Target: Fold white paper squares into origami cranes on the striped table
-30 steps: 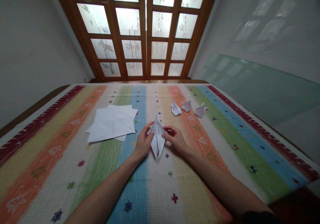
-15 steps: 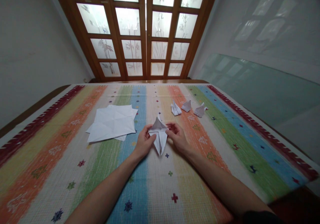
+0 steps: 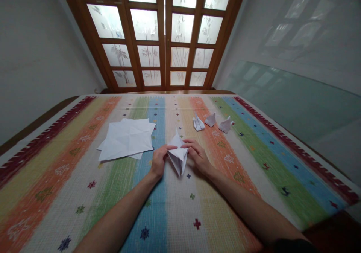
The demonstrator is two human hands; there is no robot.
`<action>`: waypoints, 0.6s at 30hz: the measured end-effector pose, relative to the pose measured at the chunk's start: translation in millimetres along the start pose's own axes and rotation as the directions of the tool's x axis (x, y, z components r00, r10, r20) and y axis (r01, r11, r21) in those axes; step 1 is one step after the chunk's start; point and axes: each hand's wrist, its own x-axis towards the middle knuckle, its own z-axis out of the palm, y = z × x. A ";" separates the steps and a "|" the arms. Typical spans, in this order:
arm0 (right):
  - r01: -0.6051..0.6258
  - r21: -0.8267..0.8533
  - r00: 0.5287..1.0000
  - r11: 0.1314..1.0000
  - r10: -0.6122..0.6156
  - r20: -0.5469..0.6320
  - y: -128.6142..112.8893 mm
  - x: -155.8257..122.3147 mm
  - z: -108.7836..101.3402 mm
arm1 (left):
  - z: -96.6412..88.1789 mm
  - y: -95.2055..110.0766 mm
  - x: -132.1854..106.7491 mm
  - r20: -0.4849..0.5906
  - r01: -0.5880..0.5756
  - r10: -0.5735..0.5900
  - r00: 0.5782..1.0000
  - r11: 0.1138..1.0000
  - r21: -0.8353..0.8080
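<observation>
A folded white paper figure [image 3: 179, 154] is held between my two hands at the middle of the table. It has one sharp point toward the far side and a split, narrow end toward me. My left hand [image 3: 160, 159] pinches its left edge, with the index finger lying across the top. On the right edge, my right hand [image 3: 199, 156] grips in the same way, fingers on the upper face. The fingers under the paper are hidden. To the left lies a stack of creased white paper sheets [image 3: 126, 138], apart from my left hand.
Beyond my right hand stand three small folded paper figures, a left one [image 3: 198, 123], a middle one [image 3: 210, 120] and a right one [image 3: 225, 125]. A striped tablecloth [image 3: 113, 196] covers the table. Wooden glazed doors [image 3: 164, 57] are behind it; a glass panel [image 3: 282, 91] is at right.
An upper flap of the paper figure has come down toward me, covering the middle crease. Both index fingers have moved on top of it, near its centre.
</observation>
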 end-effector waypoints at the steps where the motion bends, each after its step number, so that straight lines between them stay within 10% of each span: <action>1: -0.036 0.021 0.999 0.999 0.036 -0.014 1.4 0.4 0.8 | 0.1 1.2 -0.8 0.005 -0.007 0.007 1.000 1.000 0.010; 8: -0.307 0.299 0.949 0.903 0.313 0.031 6.1 1.6 10.0 | 6.0 -2.8 -1.7 0.016 0.081 -0.079 0.997 0.993 -0.088; 18: -0.189 0.217 0.982 0.958 0.190 0.014 -2.2 -6.0 15.3 | 11.2 -3.5 0.6 0.045 0.171 -0.165 0.985 0.944 -0.284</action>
